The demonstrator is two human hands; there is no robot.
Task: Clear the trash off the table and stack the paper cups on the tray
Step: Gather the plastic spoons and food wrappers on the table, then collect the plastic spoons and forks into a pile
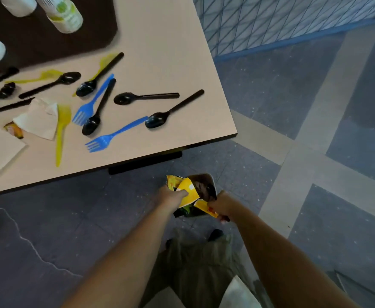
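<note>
A beige table (pixel 160 52) is strewn with black spoons (pixel 175 111), blue forks (pixel 115 135) and crumpled napkins (pixel 39 118); a brown tray (pixel 37 41) bears paper cups (pixel 65 14). Below the table's near edge, a yellow wrapper (pixel 187 192) is gripped by the left hand (pixel 173 195) and right hand (pixel 221 206), fingers closed, its mouth pointing upward.

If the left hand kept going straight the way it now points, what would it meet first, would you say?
The left hand already grips the crumpled yellow snack wrapper. Pushed further up-right, it would probably press into the open brown bag behind the wrapper, though depth is hard to judge from above.
</note>
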